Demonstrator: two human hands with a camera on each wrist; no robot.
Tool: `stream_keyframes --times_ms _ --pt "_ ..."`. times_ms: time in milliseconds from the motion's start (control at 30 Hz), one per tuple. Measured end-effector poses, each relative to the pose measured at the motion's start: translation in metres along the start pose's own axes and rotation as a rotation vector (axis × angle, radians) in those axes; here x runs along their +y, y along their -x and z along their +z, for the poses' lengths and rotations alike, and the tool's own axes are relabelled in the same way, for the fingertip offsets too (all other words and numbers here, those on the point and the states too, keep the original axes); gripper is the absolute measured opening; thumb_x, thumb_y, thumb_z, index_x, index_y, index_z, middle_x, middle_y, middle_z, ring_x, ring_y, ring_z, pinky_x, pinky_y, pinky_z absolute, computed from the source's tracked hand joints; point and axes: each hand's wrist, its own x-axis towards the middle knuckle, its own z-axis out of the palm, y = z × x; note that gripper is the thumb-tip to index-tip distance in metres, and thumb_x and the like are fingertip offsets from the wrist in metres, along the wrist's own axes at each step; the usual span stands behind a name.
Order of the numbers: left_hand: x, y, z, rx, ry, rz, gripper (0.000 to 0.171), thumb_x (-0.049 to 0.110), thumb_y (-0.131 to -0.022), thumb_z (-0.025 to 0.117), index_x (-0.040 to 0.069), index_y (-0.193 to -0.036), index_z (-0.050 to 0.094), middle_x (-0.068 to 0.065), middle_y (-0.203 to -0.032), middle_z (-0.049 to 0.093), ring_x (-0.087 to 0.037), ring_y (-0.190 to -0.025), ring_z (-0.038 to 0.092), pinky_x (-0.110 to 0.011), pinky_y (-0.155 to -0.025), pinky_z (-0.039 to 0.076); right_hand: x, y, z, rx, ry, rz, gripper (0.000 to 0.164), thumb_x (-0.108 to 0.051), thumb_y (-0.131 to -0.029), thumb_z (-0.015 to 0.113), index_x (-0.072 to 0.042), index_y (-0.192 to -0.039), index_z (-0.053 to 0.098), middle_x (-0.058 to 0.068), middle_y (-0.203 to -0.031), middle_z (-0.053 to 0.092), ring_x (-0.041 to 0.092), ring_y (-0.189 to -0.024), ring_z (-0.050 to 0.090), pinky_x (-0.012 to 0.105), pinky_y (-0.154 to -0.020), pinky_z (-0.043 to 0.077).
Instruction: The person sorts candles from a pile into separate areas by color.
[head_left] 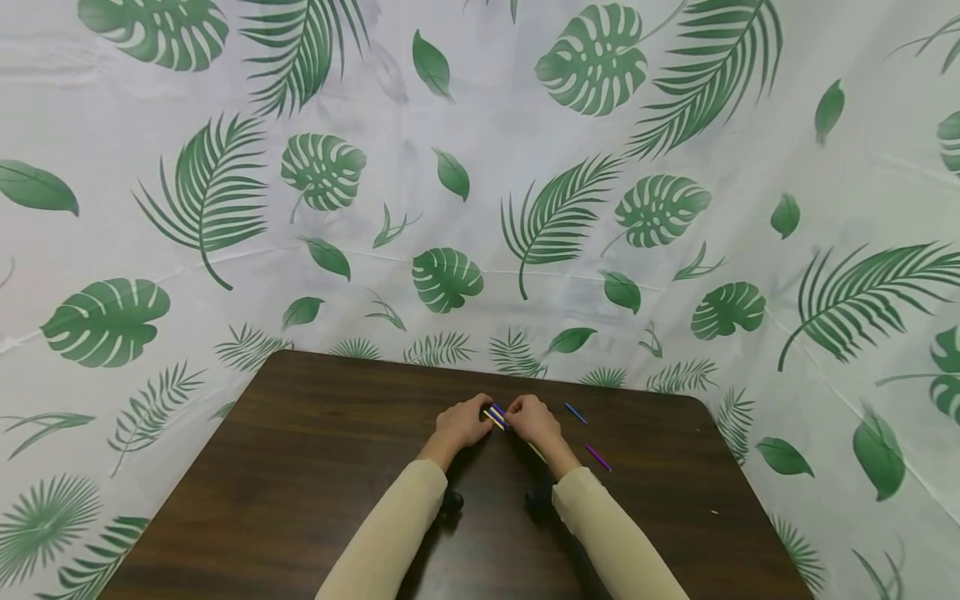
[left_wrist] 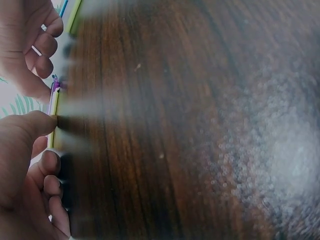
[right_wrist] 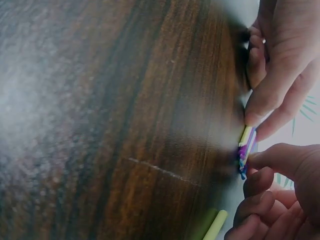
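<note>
Between my two hands is a small bundle of thin coloured strips (head_left: 496,417), yellow, white and purple. A purple and blue lump, which looks wound or twisted, sits at one end of the strips (right_wrist: 243,150). My left hand (head_left: 462,421) pinches the bundle's yellow end between thumb and forefinger, low over the tabletop. At the lumpy end, my right hand (head_left: 531,418) pinches with thumb and fingertips. Its other fingers curl loosely in the right wrist view. How the strips are joined is too small to make out.
The dark wooden table (head_left: 322,467) carries a loose blue strip (head_left: 576,413) and a purple strip (head_left: 597,457) right of my right hand. A yellow strip (head_left: 537,452) lies beside that wrist. A leaf-patterned sheet (head_left: 480,208) hangs behind the table's far edge.
</note>
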Motion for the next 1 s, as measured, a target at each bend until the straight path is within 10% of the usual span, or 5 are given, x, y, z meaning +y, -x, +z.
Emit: stream_keyframes --times_ms 600,1000 --pt "-0.004 -0.006 0.004 -0.009 -0.012 -0.001 0.050 0.045 -0.102 0.063 0.032 -0.150 0.058 -0.007 -0.130 0.077 -0.028 -0.090 0.070 -0.048 -0.072 0.051 0.042 -0.063 0.028 -0.077 -0.007 0.007 0.020 -0.038 -0.092 0.076 -0.021 -0.082 0.079 -0.002 -0.081 0.071 0.022 -0.072 0.063 0.044 -0.063 0.048" --pt "-0.003 -0.003 0.003 -0.008 -0.008 -0.010 0.051 0.047 -0.102 0.063 0.033 -0.151 0.058 -0.008 -0.133 0.076 -0.031 -0.098 0.072 -0.051 -0.080 0.053 0.014 -0.025 0.009 -0.061 -0.051 0.002 0.019 -0.029 -0.094 0.075 -0.015 -0.081 0.078 0.001 -0.075 0.067 0.022 -0.067 0.061 0.040 -0.060 0.046"
